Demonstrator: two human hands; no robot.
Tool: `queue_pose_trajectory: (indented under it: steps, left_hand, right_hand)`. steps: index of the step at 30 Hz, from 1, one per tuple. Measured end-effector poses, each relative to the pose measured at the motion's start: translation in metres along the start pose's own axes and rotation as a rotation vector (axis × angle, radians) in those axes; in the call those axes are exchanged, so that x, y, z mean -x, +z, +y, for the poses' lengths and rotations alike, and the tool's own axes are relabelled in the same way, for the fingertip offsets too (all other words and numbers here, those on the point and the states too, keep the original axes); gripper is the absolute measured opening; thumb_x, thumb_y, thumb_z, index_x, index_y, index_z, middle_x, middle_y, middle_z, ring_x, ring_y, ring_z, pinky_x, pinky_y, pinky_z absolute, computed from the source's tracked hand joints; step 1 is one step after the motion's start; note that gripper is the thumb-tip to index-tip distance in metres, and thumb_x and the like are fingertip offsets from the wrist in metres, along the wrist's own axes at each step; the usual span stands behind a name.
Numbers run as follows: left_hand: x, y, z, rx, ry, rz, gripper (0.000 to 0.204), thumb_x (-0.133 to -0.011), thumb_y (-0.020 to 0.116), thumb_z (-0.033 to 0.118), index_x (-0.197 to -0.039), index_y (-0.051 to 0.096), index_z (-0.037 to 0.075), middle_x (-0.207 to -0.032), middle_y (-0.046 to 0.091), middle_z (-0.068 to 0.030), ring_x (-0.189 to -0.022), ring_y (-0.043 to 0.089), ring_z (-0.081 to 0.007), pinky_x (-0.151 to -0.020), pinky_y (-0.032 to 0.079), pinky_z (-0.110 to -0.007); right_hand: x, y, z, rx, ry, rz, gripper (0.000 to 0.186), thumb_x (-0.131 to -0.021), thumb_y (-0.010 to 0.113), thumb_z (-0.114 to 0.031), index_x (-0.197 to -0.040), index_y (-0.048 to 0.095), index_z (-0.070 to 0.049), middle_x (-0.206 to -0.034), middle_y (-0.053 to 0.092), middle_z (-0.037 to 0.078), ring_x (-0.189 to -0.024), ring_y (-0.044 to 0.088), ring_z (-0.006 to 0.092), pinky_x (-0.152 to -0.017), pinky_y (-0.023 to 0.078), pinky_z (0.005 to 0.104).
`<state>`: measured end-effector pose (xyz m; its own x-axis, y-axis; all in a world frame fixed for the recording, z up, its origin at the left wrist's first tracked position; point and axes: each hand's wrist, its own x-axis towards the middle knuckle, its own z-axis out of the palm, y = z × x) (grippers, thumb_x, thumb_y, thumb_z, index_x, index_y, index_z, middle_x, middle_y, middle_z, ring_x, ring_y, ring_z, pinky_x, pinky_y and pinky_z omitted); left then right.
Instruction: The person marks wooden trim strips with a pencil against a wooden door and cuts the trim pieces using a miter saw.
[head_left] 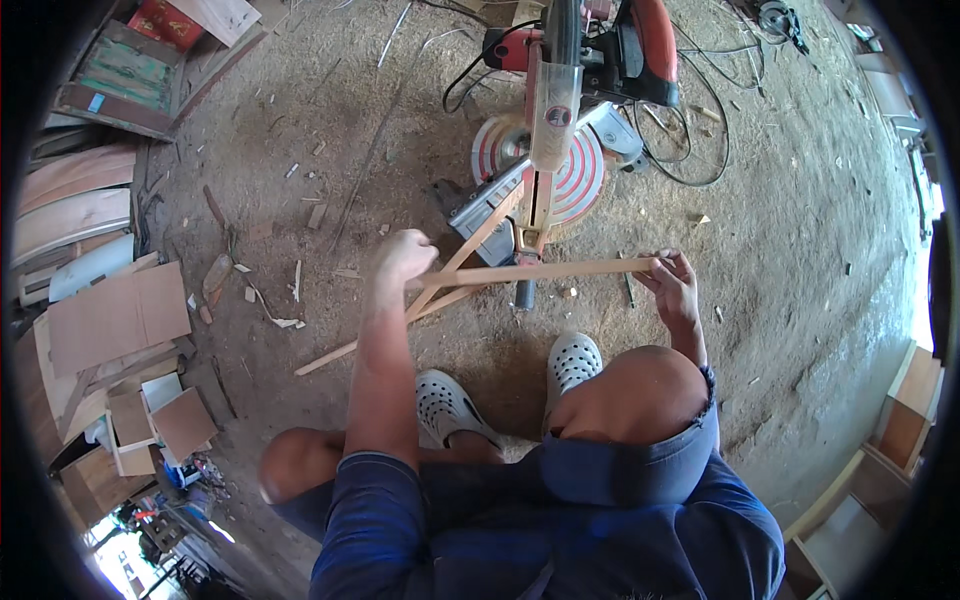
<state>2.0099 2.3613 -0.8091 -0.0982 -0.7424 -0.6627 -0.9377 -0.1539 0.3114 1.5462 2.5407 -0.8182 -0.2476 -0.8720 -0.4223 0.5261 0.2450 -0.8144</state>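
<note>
A long, thin wooden strip [555, 271] lies level across the front of a miter saw [555, 120]. At its right end, my right hand [675, 286] pinches it between thumb and fingers. Near its left end my left hand [403, 257] is closed in a loose fist, slightly blurred; whatever its fingers hold is hidden. Beneath the held strip, another wooden strip [475, 240] slants up to the saw's grey fence [485, 225]. A further strip [330, 358] runs down to the left, close to the floor. The saw's handle [655, 50] is black and red.
Wood panels [120, 315] and small box frames [150, 430] are stacked along the left. Black cable [715, 180] loops behind the saw on the right. Offcuts and sawdust cover the dirt floor [300, 220]. My white clogs [450, 405] stand close before the saw. Wooden frames [850, 510] line the lower right.
</note>
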Motion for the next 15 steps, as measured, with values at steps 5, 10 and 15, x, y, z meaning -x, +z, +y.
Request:
queue_pose_trajectory:
  steps: [5, 10, 15]
  left_hand:
    - [-0.014, 0.064, -0.003, 0.053, 0.131, -0.265, 0.040, -0.086, 0.086, 0.034, -0.121, 0.081, 0.015, -0.113, 0.080, -0.0135, -0.102, 0.076, -0.0297, -0.094, 0.057, -0.042]
    - [0.006, 0.079, 0.030, 0.077, 0.199, -0.376, 0.028, -0.088, 0.086, 0.029, -0.109, 0.083, 0.011, -0.101, 0.081, -0.0115, -0.095, 0.075, -0.0224, -0.089, 0.057, -0.040]
    - [0.007, 0.064, 0.047, 0.044, 0.218, -0.489, 0.060, -0.090, 0.075, 0.067, -0.117, 0.082, 0.014, -0.112, 0.081, -0.0092, -0.104, 0.074, -0.0249, -0.094, 0.056, -0.041]
  right_hand:
    - [-0.003, 0.005, 0.008, 0.059, 0.087, -0.073, 0.014, -0.103, 0.065, -0.002, -0.115, 0.058, -0.005, -0.119, 0.073, 0.019, -0.114, 0.073, 0.0321, -0.098, 0.063, 0.0488]
    - [-0.003, 0.024, 0.013, 0.136, 0.126, -0.162, 0.013, -0.102, 0.063, 0.000, -0.113, 0.058, -0.004, -0.119, 0.073, 0.019, -0.114, 0.073, 0.0315, -0.100, 0.062, 0.0492]
    - [-0.018, 0.050, 0.022, 0.159, 0.137, -0.181, 0.015, -0.103, 0.063, -0.001, -0.115, 0.056, -0.006, -0.122, 0.072, 0.018, -0.116, 0.071, 0.0297, -0.100, 0.062, 0.0479]
